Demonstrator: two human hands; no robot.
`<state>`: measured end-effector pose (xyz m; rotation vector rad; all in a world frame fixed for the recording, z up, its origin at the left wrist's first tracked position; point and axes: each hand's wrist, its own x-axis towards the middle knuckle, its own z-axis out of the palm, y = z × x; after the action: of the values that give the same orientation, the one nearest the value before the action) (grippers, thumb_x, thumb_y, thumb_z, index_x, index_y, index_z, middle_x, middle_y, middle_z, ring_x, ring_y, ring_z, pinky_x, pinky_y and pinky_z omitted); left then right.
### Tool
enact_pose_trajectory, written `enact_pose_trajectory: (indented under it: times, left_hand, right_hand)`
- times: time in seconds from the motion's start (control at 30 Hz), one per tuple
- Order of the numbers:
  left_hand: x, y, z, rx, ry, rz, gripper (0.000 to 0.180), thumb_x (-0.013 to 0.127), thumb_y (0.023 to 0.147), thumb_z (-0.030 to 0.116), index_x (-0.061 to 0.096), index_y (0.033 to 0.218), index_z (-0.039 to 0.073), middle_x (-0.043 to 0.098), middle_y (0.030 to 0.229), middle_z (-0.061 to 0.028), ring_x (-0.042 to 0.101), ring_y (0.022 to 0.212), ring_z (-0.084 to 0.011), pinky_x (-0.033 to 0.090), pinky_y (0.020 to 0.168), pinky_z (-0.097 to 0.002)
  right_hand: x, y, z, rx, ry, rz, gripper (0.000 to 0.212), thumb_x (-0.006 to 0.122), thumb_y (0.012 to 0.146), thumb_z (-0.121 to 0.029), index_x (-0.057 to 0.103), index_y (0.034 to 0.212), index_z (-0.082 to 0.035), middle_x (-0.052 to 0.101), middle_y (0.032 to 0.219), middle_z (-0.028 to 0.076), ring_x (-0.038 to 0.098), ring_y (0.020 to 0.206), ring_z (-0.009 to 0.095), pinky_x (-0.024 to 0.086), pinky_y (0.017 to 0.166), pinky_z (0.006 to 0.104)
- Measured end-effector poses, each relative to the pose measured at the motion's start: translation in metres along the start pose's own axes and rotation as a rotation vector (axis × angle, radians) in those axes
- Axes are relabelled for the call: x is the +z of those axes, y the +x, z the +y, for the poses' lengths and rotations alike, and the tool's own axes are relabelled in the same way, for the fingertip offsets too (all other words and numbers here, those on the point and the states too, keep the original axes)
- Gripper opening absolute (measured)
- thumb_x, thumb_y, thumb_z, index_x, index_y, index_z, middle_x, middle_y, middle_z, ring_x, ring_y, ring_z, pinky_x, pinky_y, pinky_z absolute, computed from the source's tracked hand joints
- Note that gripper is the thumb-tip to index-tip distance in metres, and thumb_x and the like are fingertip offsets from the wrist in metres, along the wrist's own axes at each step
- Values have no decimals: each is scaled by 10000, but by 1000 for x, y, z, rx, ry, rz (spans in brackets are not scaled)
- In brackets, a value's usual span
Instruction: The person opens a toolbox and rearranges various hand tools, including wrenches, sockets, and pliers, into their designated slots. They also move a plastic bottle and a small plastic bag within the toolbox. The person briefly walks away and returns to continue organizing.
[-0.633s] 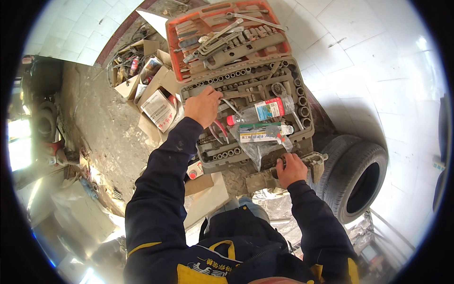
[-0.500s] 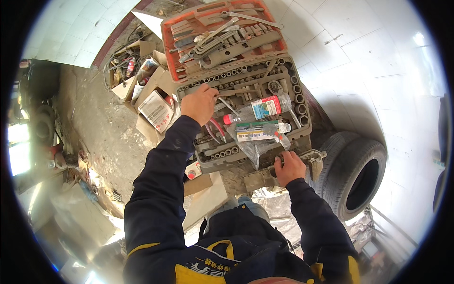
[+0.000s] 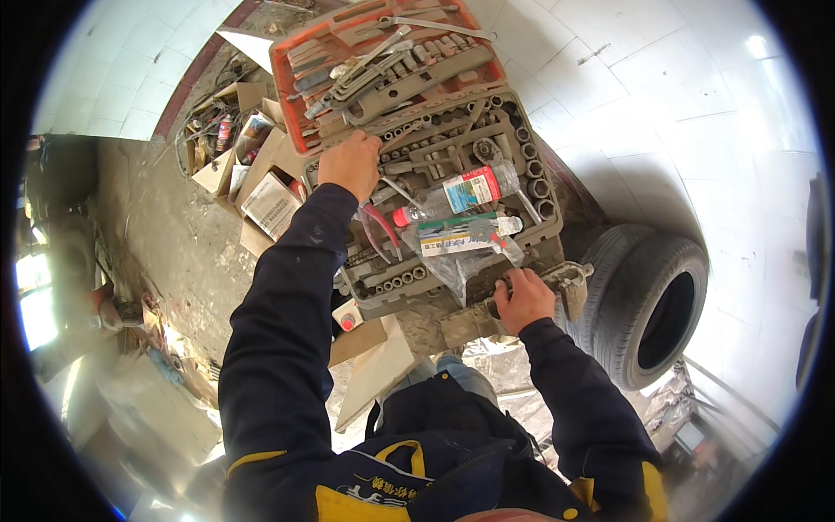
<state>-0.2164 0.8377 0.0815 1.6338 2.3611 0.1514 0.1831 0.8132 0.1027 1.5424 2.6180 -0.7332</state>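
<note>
My left hand reaches over the upper left of a dusty socket set tray, fingers bent together at the row of small sockets. What is in its fingertips, if anything, is hidden. My right hand is curled at a dirt-covered metal ledge in front of the tray; its grip is partly hidden. Across the tray lie a clear plastic bottle with a pink cap and a green-and-white box in clear plastic. Red-handled pliers lie below my left hand. A ratchet head sits farther right.
The open orange lid behind the tray holds wrenches and hex keys. Opened cardboard boxes stand left on the dirty floor. Two tires lean at the right by a white tiled wall. A red-capped container stands near front left.
My left hand has moved up and left over the tray, from beside a metal rod to the upper socket row. The right hand keeps its place at the ledge. The whole view has shifted slightly.
</note>
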Motion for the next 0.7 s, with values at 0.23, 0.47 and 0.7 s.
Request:
enact_pose_trajectory:
  times: [0.23, 0.47, 0.7]
  left_hand:
    - [-22, 19, 1, 35, 79, 78, 207, 625, 974, 172, 744, 1141, 143, 708, 1095, -99, 730, 974, -360, 584, 832, -497]
    - [-58, 20, -20, 30, -34, 134, 239, 656, 983, 207, 746, 1199, 155, 710, 1104, -80, 703, 1033, -356, 560, 869, -482]
    - [-54, 5, -46, 1, -74, 167, 235, 691, 954, 193, 745, 1175, 136, 707, 1063, -103, 694, 1014, -370, 546, 859, -490]
  right_hand:
    - [0, 0, 1, -10, 5, 19, 209, 706, 940, -255, 688, 1034, -69, 680, 920, 131, 681, 891, 367, 551, 783, 500]
    - [0, 1, 1, -29, -1, 27, 194, 711, 934, -240, 687, 1026, -72, 678, 913, 131, 681, 878, 367, 554, 775, 496]
    - [0, 1, 1, -29, -8, 22, 176, 711, 932, -232, 683, 1004, -74, 680, 911, 130, 683, 882, 367, 556, 772, 494]
